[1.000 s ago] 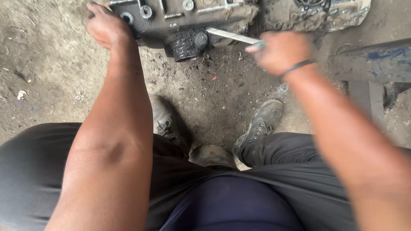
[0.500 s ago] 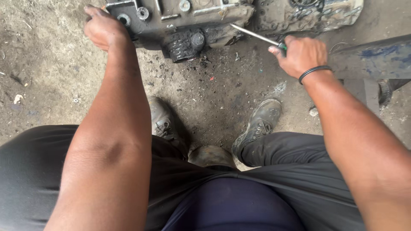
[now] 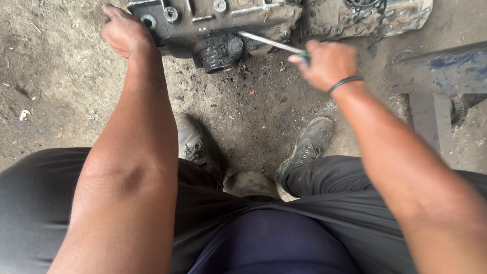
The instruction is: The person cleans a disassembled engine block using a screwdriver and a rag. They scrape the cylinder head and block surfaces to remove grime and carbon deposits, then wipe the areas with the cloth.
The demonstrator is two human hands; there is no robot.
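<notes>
The work looks to be in its middle stretch: a grimy grey metal casting [image 3: 213,23], some engine or gearbox housing, lies on the dirt floor [image 3: 61,86] at the far edge of the view, and the round black greasy boss [image 3: 220,50] on its near face is caked with soot, so the cleaning or prising there is, by my judgement, not finished. The left hand [image 3: 124,35] is closed over the casting's left corner, fingers curled round the edge and pressing on it. The right hand [image 3: 324,63] is clenched round the green handle of a screwdriver [image 3: 269,43], whose bright shaft slants up and to the left so that its tip meets the casting just beside the black boss (the hand is blurred, so the exact finger placing cannot be told). Black crumbs and flakes lie scattered on the floor below the boss, which suggests some dirt is already off. A second crusted metal part [image 3: 365,15] lies touching the casting on its right. At the right edge stands a dark metal frame with blue paint patches [image 3: 441,71]. No packages, labels or signs show anywhere. Two worn work shoes [image 3: 307,144] rest on the floor between the person's knees.
</notes>
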